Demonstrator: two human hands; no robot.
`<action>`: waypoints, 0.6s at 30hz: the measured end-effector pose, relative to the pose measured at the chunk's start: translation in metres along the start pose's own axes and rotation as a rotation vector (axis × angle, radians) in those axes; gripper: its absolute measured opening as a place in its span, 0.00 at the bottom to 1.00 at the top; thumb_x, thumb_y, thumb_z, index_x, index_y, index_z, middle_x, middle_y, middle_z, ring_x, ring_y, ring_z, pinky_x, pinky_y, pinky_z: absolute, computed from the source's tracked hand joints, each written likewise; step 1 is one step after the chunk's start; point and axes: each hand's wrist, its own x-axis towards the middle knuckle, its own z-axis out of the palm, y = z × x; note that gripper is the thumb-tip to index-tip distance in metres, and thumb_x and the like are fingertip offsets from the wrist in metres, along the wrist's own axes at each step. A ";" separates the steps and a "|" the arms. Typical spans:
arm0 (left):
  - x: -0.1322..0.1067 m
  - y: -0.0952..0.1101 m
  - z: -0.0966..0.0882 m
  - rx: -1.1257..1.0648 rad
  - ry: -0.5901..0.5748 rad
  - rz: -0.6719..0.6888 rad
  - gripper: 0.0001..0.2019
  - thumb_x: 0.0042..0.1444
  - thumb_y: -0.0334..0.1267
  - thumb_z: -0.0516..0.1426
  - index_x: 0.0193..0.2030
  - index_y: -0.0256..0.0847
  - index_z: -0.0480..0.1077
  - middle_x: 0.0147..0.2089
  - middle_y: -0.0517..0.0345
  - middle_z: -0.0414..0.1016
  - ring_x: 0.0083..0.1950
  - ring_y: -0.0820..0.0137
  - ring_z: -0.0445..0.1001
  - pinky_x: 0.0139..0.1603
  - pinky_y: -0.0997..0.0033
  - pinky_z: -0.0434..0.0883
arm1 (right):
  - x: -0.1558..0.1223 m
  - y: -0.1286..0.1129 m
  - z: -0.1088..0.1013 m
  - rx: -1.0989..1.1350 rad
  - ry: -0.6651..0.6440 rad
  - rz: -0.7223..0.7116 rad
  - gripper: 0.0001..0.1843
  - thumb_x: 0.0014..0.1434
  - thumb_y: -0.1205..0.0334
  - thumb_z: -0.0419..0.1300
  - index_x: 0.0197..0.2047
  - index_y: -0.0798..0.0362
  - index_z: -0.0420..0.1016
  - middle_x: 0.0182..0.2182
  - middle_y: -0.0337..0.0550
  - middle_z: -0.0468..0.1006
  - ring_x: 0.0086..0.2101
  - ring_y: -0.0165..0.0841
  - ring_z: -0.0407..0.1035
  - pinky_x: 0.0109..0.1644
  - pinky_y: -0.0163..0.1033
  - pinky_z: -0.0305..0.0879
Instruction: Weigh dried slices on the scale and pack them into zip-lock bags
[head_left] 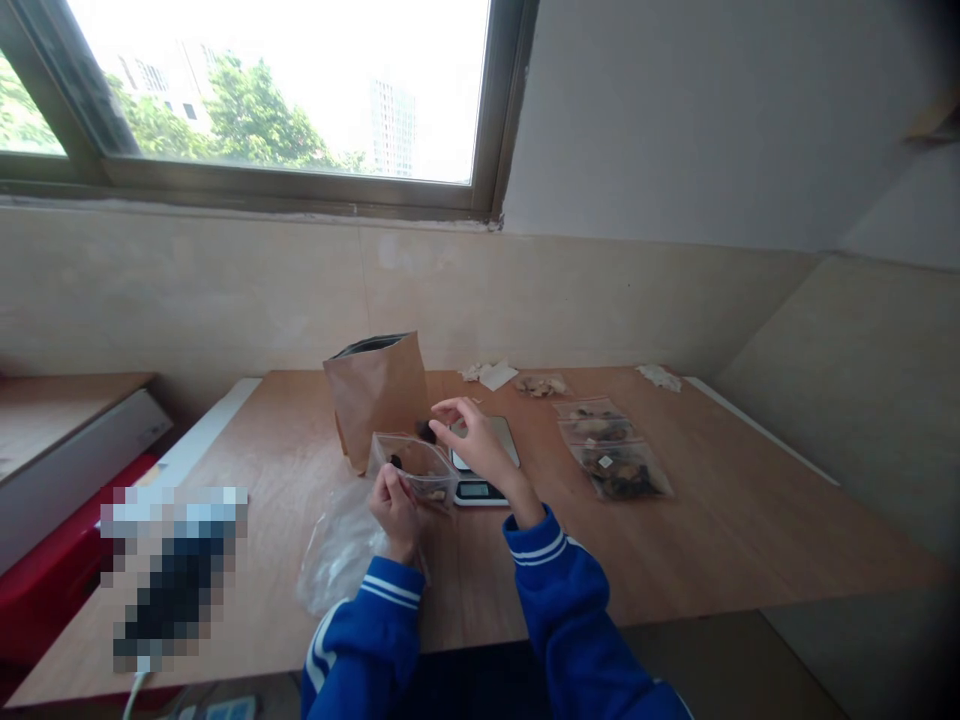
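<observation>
My left hand (395, 510) is closed on the near edge of a small clear plastic bag (415, 466), holding its mouth up. My right hand (480, 441) hovers at the bag's opening, thumb and fingers pinched on a small dark piece (427, 431). A few dark bits lie inside the bag. Just behind it stands an open brown paper pouch (377, 395). A small digital kitchen scale (484, 473) lies under my right wrist. Both sleeves are blue with white stripes.
Two filled clear bags (613, 447) lie to the right on the wooden table (735, 510). Loose dried pieces (541, 385) and white scraps (491, 374) sit near the wall. A heap of empty clear bags (341, 550) lies at the front left. A red box (52, 570) stands left.
</observation>
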 end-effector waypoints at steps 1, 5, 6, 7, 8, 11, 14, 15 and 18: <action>0.000 0.000 0.000 0.001 0.002 0.006 0.25 0.61 0.56 0.51 0.19 0.42 0.55 0.14 0.69 0.55 0.15 0.78 0.53 0.17 0.76 0.55 | -0.001 -0.003 0.002 -0.008 -0.019 -0.009 0.13 0.61 0.55 0.58 0.45 0.52 0.73 0.43 0.43 0.75 0.41 0.31 0.69 0.48 0.37 0.66; 0.001 0.001 0.000 0.005 0.011 0.009 0.25 0.61 0.56 0.51 0.19 0.42 0.55 0.14 0.68 0.55 0.15 0.78 0.53 0.16 0.76 0.54 | -0.016 0.012 0.000 0.000 0.012 0.045 0.13 0.64 0.54 0.55 0.46 0.52 0.73 0.45 0.45 0.74 0.41 0.32 0.70 0.50 0.39 0.66; 0.002 0.000 0.000 -0.001 0.015 0.005 0.25 0.61 0.56 0.51 0.19 0.42 0.55 0.14 0.69 0.55 0.15 0.78 0.54 0.15 0.76 0.53 | -0.023 0.020 -0.002 0.018 0.017 0.070 0.14 0.64 0.53 0.54 0.46 0.53 0.73 0.46 0.46 0.74 0.42 0.32 0.70 0.49 0.40 0.67; 0.002 -0.001 0.000 -0.011 0.018 0.000 0.25 0.61 0.56 0.51 0.20 0.42 0.55 0.14 0.69 0.55 0.15 0.79 0.54 0.15 0.77 0.53 | -0.030 0.027 -0.002 0.040 0.013 0.100 0.16 0.64 0.52 0.54 0.48 0.53 0.72 0.47 0.47 0.74 0.43 0.33 0.70 0.50 0.41 0.68; 0.002 -0.002 0.000 -0.026 0.016 -0.010 0.25 0.61 0.56 0.51 0.20 0.42 0.55 0.14 0.69 0.55 0.14 0.79 0.53 0.15 0.77 0.52 | -0.038 0.034 -0.002 0.064 -0.002 0.136 0.18 0.63 0.51 0.55 0.50 0.53 0.71 0.50 0.48 0.74 0.44 0.34 0.71 0.50 0.41 0.68; 0.001 -0.005 -0.001 -0.083 -0.024 -0.045 0.25 0.62 0.57 0.51 0.21 0.42 0.56 0.14 0.70 0.54 0.13 0.79 0.52 0.14 0.77 0.51 | -0.060 0.045 0.004 0.136 -0.115 0.222 0.32 0.55 0.48 0.65 0.59 0.50 0.66 0.57 0.50 0.71 0.51 0.38 0.70 0.54 0.45 0.68; -0.002 -0.004 -0.002 -0.109 -0.096 -0.017 0.25 0.61 0.57 0.52 0.21 0.41 0.57 0.13 0.69 0.54 0.13 0.79 0.51 0.14 0.77 0.51 | -0.070 0.045 0.016 0.211 -0.196 0.217 0.32 0.53 0.48 0.68 0.59 0.49 0.69 0.55 0.49 0.75 0.53 0.40 0.70 0.58 0.46 0.66; -0.003 -0.003 -0.002 -0.107 -0.122 0.006 0.25 0.61 0.57 0.52 0.21 0.41 0.57 0.13 0.69 0.54 0.13 0.80 0.51 0.14 0.77 0.51 | -0.071 0.044 0.020 0.237 -0.195 0.206 0.27 0.56 0.48 0.65 0.56 0.50 0.73 0.53 0.48 0.77 0.52 0.41 0.71 0.58 0.46 0.66; -0.005 0.002 -0.003 -0.072 -0.167 0.089 0.24 0.63 0.56 0.50 0.23 0.40 0.62 0.14 0.68 0.55 0.14 0.79 0.52 0.16 0.78 0.53 | -0.069 0.046 0.025 0.315 -0.099 0.199 0.21 0.61 0.45 0.58 0.45 0.51 0.80 0.44 0.46 0.82 0.47 0.41 0.75 0.55 0.47 0.68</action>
